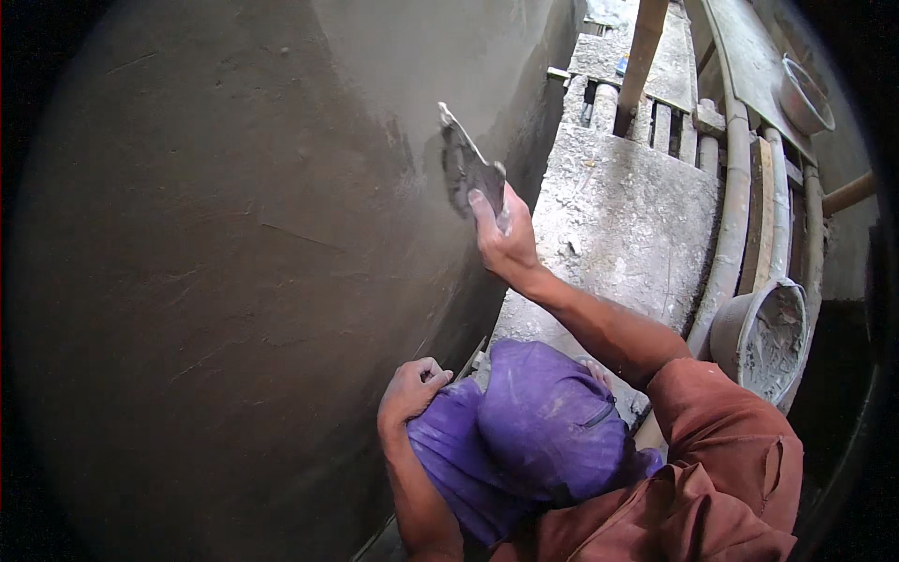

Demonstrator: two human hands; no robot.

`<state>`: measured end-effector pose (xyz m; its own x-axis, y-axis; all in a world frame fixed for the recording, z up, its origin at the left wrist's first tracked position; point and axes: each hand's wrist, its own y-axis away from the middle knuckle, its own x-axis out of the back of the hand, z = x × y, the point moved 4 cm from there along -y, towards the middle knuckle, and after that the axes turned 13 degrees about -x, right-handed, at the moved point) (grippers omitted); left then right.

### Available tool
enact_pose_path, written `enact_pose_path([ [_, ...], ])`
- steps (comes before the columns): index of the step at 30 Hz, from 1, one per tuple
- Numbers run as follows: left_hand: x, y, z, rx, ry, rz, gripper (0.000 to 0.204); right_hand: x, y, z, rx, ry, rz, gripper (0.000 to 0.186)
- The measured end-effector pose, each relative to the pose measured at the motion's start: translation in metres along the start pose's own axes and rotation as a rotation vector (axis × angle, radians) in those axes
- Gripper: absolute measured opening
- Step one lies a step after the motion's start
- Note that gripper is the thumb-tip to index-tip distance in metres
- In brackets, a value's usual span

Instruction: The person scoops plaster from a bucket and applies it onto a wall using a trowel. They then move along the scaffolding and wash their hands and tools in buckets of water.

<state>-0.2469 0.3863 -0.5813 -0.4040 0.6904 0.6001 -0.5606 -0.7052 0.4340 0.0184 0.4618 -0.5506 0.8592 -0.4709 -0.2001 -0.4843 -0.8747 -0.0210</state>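
My right hand (501, 229) grips a flat metal trowel (468, 159) smeared with grey plaster, held up beside the plastered wall (234, 244); the wall shows a lighter grey patch around the blade. Whether the blade touches the wall I cannot tell. My left hand (412, 389) rests by my purple-clothed knee near the foot of the wall, fingers curled with nothing visible in them.
A plaster-spattered board walkway (618, 225) runs along the wall, with bamboo poles (735, 225) along its right side and an upright post (637, 66) farther ahead. A bucket of grey mix (773, 342) stands at my right; another bucket (801, 94) sits at the upper right.
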Motion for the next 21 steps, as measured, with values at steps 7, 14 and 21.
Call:
enact_pose_path([
  [7,-0.002,0.006,-0.015,0.038,0.103,0.029,0.026,-0.046,0.002,0.045,0.593,0.322,0.086,0.054],
  [14,-0.008,0.006,-0.017,0.105,0.132,0.000,0.027,-0.056,0.051,0.078,0.573,0.343,-0.138,0.065],
  [21,0.004,-0.001,-0.017,0.032,0.130,0.005,0.027,-0.008,0.009,0.070,-0.225,-0.037,0.133,0.033],
])
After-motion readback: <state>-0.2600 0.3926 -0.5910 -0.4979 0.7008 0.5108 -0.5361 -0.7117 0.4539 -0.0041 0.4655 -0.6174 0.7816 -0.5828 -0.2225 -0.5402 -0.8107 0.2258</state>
